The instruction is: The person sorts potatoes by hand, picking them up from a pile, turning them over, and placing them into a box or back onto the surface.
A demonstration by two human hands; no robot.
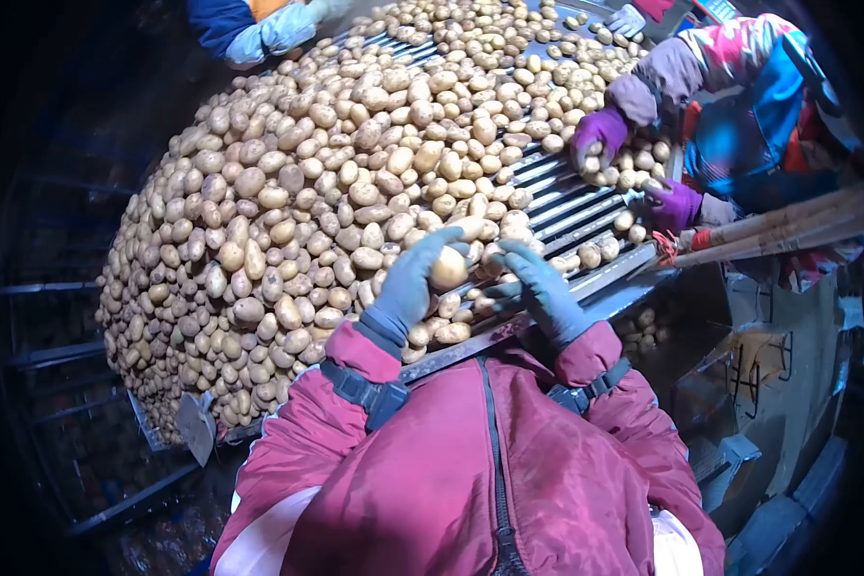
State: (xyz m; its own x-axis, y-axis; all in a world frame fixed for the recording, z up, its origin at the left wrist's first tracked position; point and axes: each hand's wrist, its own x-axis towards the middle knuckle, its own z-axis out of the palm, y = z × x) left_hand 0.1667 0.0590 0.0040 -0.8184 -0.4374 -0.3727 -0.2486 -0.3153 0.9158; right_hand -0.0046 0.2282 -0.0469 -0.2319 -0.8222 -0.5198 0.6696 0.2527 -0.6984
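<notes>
Covering the slatted metal conveyor (568, 199): loose potatoes (288, 206).

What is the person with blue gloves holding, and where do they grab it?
The left hand grips one potato, fingers curled over its top end. The right hand holds nothing, fingers spread.
</notes>
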